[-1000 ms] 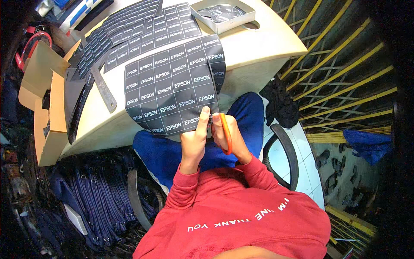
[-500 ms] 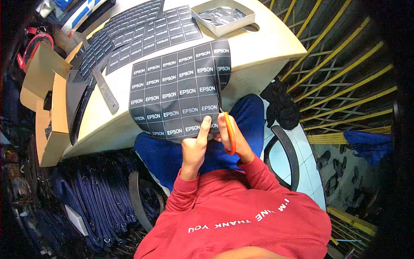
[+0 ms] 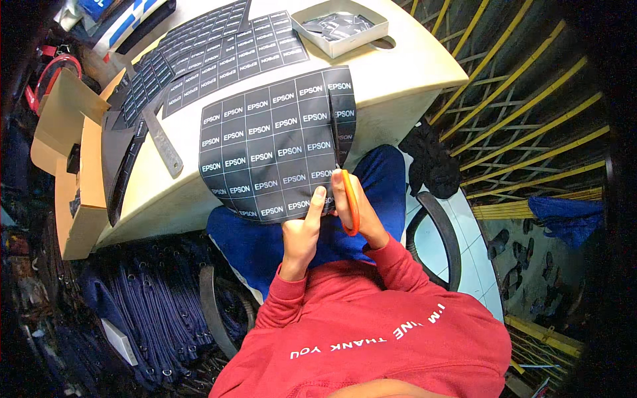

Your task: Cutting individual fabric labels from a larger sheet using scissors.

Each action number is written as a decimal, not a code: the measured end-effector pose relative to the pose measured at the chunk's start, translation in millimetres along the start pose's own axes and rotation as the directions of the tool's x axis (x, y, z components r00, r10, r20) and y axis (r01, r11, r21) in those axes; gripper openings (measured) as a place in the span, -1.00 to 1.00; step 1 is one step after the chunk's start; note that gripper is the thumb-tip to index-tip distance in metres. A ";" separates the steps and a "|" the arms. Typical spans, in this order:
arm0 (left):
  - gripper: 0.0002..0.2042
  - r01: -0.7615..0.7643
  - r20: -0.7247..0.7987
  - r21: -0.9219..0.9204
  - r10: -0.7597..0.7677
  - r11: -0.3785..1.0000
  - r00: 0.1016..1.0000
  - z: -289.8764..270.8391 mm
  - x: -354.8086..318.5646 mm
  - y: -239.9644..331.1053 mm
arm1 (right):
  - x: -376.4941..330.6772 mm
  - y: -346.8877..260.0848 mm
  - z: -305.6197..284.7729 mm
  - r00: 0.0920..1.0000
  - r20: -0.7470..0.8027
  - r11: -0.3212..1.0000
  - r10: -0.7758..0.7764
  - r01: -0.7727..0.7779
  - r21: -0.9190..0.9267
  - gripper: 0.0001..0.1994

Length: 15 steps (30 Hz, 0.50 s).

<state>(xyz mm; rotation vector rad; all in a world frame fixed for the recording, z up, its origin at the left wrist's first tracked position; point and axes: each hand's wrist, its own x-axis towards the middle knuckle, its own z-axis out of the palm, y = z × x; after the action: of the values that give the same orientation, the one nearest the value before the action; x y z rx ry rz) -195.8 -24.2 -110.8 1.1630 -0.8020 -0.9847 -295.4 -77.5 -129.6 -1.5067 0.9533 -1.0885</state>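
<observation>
A black sheet (image 3: pixel 265 146) printed with a grid of white-lettered labels hangs over the table's near edge. My left hand (image 3: pixel 302 232) pinches its lower edge, thumb on top and pointing up. My right hand (image 3: pixel 358 209) is closed around orange-handled scissors (image 3: pixel 351 205), close beside the left. The scissor blades lie along a lengthwise cut between the rightmost column and the rest of the sheet; they are mostly hidden. That right-hand strip (image 3: pixel 344 116) is parted from the sheet along the slit.
More printed black sheets (image 3: pixel 235 60) lie on the pale table (image 3: pixel 411 73). A shallow box (image 3: pixel 340 30) of small cut labels stands at the back. A metal ruler (image 3: pixel 162 142) lies left, beside an open cardboard box (image 3: pixel 83 166). A folding gate (image 3: pixel 524 119) is at right.
The sheet has shifted slightly down toward me. The scissors sit a little differently against it, their blades less visible. Both hands keep their hold.
</observation>
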 end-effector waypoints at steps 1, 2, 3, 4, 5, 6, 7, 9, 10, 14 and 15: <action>-0.77 0.060 0.023 -0.019 -0.060 0.998 0.998 -1.7 -0.8 0.7 | -0.1 0.7 -0.1 1.000 -0.001 1.000 0.009 -0.009 -0.015 -0.47; -0.75 0.121 0.047 -0.036 -0.119 0.992 0.992 -2.8 -1.5 1.2 | -0.3 1.0 -0.4 1.000 -0.002 0.999 0.019 -0.019 -0.031 -0.46; -0.75 0.121 0.048 -0.037 -0.119 0.992 0.992 -3.6 -1.7 0.1 | -0.5 1.2 -0.5 1.000 -0.002 0.999 0.019 -0.019 -0.031 -0.46; -0.75 0.133 0.053 -0.044 -0.131 0.990 0.990 -4.6 -1.6 -2.1 | -0.8 1.4 -0.6 1.000 -0.006 0.999 0.026 -0.026 -0.034 -0.45; -0.74 0.144 0.057 -0.052 -0.141 0.988 0.988 -5.0 -1.3 -2.0 | -0.7 1.0 -0.1 0.999 -0.008 0.999 0.032 -0.032 -0.036 -0.44; -0.74 0.144 0.057 -0.053 -0.141 0.988 0.988 -4.0 -1.2 -2.1 | -0.5 0.9 0.4 0.999 -0.008 0.999 0.031 -0.032 -0.037 -0.44; -0.78 0.085 0.025 -0.037 -0.084 0.996 0.996 -1.8 -0.9 -2.1 | -0.3 1.1 1.0 1.000 -0.009 0.999 0.028 -0.028 -0.042 -0.43; -0.82 0.028 -0.005 -0.018 -0.028 0.999 1.000 -0.2 -0.7 -2.2 | -0.2 0.8 1.1 1.000 -0.012 0.999 0.025 -0.026 -0.046 -0.42; -0.82 0.030 -0.004 -0.013 -0.030 0.999 1.000 -0.3 -0.9 -2.1 | -0.3 -1.4 1.0 1.000 -0.014 0.998 0.028 -0.028 -0.049 -0.42; -0.72 0.122 0.048 0.022 -0.123 0.992 0.991 -4.3 -2.3 -0.7 | -1.6 -7.8 0.6 0.998 -0.032 0.996 0.053 -0.055 -0.069 -0.40; -0.72 0.123 0.048 0.023 -0.124 0.992 0.991 -4.3 -2.2 -1.7 | -1.6 -7.5 0.5 0.998 -0.033 0.996 0.053 -0.055 -0.069 -0.40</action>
<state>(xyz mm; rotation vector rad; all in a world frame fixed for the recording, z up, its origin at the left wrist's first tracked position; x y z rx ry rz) -193.1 -20.7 -113.5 1.2205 -0.7880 -1.1135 -295.0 -74.5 -122.5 -1.5157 1.0572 -1.0517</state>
